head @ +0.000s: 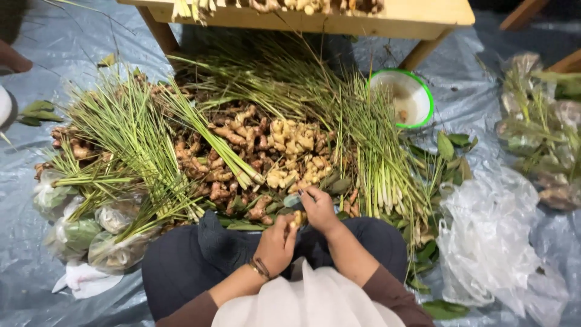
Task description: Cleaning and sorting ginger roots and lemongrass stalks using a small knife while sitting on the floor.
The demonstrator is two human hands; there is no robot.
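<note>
My left hand (275,243) is closed around a small piece of ginger (297,218), just above my lap. My right hand (319,209) pinches a green leaf (293,200) beside it, at the near edge of the ginger pile (284,151), between lemongrass bundles (130,136)

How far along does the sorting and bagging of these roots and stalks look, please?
Done: filled clear bags lie at the person's left. In hand: the left hand holds a ginger piece, and the right hand pinches leaves. Left: a ginger heap, lemongrass bundles, and empty bags.
</note>
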